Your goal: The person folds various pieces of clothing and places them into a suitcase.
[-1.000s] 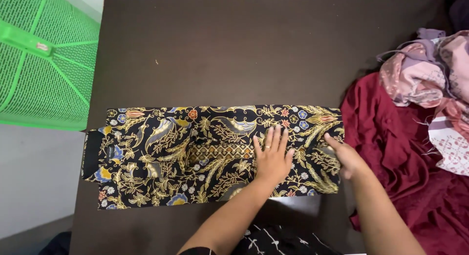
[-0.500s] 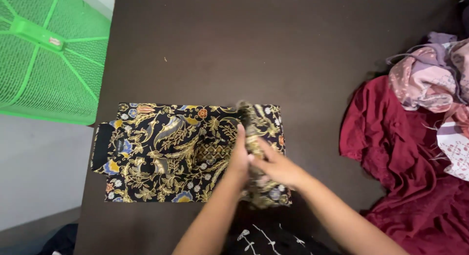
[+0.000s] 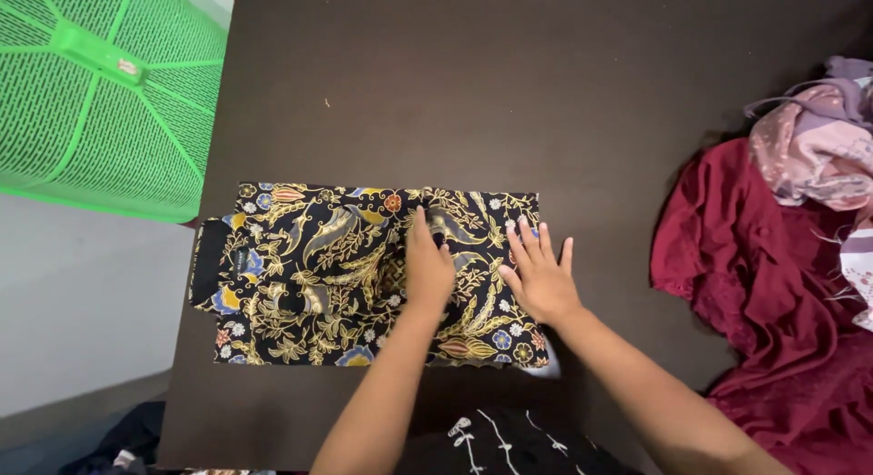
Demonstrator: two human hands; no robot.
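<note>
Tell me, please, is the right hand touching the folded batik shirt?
Touching: the head view shows the right hand lying flat, palm down, on the folded batik shirt.

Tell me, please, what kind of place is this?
Probably a home laundry corner: a folded patterned shirt lies on a dark table, unfolded clothes are heaped at the right, and a green basket stands at the left.

I'm at home doing laundry: a dark brown table [image 3: 546, 93], a green plastic laundry basket [image 3: 100, 93], and heaped clothes [image 3: 773, 284] beside my folded batik shirt [image 3: 309, 275].
</note>
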